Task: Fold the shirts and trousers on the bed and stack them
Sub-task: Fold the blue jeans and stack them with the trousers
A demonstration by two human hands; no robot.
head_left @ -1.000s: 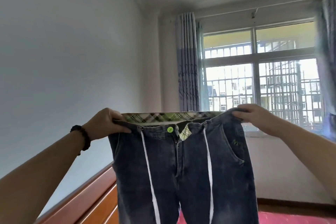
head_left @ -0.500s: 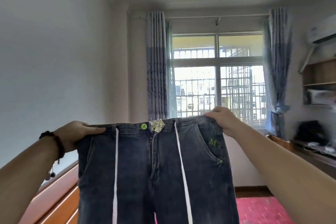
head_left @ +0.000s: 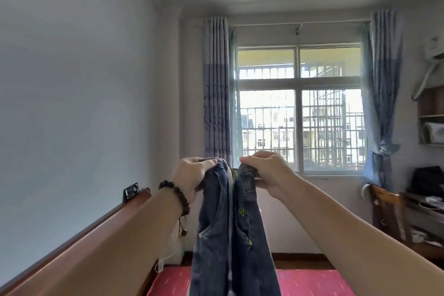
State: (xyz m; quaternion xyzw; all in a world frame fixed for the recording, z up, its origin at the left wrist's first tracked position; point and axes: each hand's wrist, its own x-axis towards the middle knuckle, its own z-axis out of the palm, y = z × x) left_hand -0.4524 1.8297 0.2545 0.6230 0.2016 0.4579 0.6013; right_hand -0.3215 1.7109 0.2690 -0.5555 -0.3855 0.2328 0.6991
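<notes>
Risk of a crooked lengthwise fold: side seams mismatched, or one waistband end slipping from curled fingers (head_left: pixel 206 164), letting a leg twist or drop. Left hand (head_left: pixel 192 175) clamped round one end of the dark blue denim trousers (head_left: pixel 230 235), right hand (head_left: pixel 266 173) pinching the other end, knuckles almost meeting. Held high in the air, legs hanging straight below the fingers toward the pink bed cover (head_left: pixel 312 282). Beyond the fingers, a barred window (head_left: pixel 299 108).

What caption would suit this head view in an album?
Both hands, left and right, grip the jeans by the waistband, halves together, before a barred window.
</notes>
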